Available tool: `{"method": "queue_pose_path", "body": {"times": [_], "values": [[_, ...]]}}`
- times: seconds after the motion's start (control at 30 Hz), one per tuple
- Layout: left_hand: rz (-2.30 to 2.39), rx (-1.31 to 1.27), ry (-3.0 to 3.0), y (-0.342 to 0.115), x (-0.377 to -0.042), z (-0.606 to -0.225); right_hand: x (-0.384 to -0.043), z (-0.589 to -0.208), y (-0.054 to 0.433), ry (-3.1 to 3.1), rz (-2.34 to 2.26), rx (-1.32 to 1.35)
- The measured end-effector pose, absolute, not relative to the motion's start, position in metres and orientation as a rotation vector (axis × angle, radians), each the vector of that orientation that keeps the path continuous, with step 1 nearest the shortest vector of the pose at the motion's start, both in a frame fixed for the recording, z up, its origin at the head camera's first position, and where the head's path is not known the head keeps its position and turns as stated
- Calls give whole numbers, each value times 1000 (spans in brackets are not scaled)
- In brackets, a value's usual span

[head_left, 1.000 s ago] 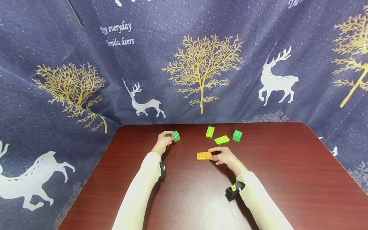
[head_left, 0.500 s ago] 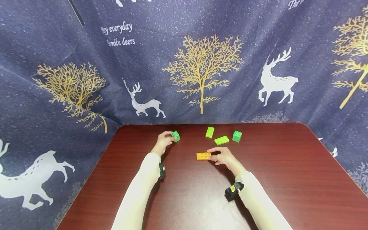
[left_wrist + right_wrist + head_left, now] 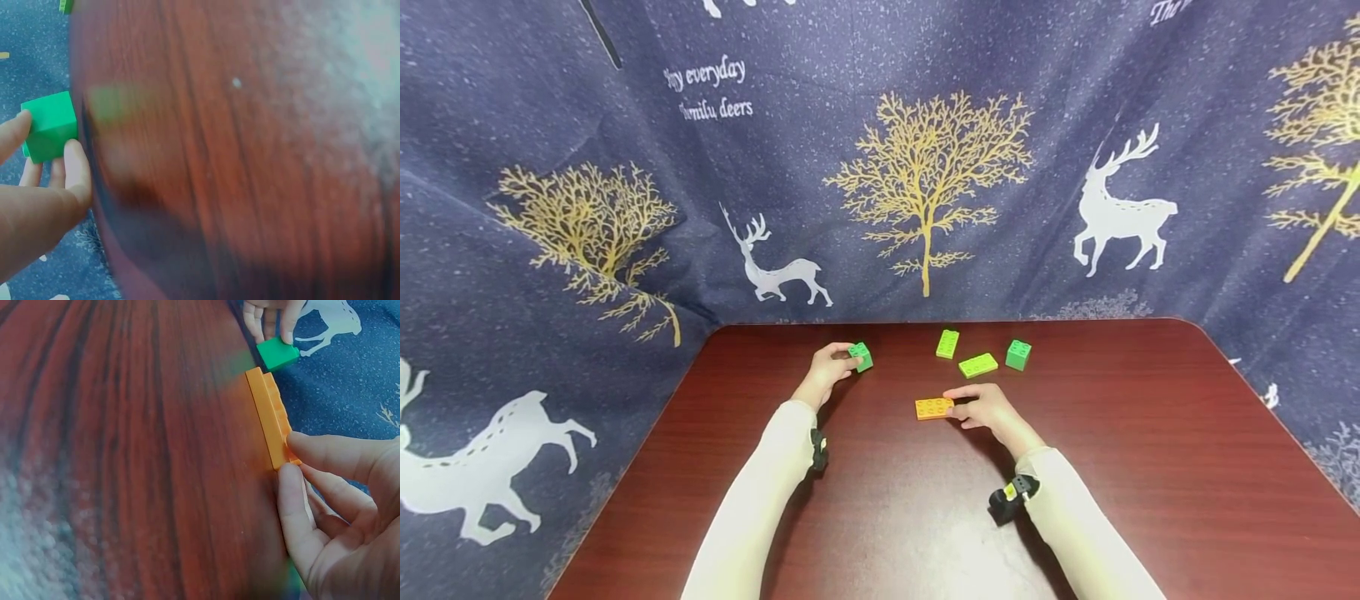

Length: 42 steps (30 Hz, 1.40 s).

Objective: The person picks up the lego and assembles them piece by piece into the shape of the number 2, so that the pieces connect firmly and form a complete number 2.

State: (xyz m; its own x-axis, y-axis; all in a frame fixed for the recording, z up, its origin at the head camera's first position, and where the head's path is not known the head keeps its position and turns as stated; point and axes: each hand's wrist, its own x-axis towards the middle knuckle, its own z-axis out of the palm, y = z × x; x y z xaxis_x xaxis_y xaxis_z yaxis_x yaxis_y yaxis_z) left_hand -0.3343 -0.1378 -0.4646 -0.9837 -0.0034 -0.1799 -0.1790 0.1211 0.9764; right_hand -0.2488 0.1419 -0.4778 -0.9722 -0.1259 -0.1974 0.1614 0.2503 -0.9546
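My left hand (image 3: 830, 368) pinches a green toy brick (image 3: 861, 357) between thumb and fingers, left of centre toward the table's far side. The left wrist view shows this brick (image 3: 51, 128) close up, with fingertips on opposite sides. Nearer the middle, my right hand (image 3: 988, 408) grips the right end of a flat orange brick (image 3: 934, 407), whose studs face up. In the right wrist view, thumb and fingers pinch one end of the orange brick (image 3: 269, 419). Whether either brick touches the table, I cannot tell.
Behind the orange brick lie two flat lime-green bricks (image 3: 947, 344). Right of them stands another green brick (image 3: 1018, 355). The brown wooden table (image 3: 887, 517) reflects light near its front. A dark blue cloth (image 3: 1030, 242) with deer and trees hangs behind its far edge.
The left hand has shifted very slightly right with the green brick. In the right hand the orange brick has moved a touch left, then right again. Other bricks stay put.
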Motion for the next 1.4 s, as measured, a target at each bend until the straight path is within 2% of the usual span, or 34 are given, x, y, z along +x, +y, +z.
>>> {"method": "queue_pose_path", "body": {"times": [1.4], "values": [[1963, 257, 2091, -96, -294, -460, -248, -476, 150, 2238, -1818, 116]]}}
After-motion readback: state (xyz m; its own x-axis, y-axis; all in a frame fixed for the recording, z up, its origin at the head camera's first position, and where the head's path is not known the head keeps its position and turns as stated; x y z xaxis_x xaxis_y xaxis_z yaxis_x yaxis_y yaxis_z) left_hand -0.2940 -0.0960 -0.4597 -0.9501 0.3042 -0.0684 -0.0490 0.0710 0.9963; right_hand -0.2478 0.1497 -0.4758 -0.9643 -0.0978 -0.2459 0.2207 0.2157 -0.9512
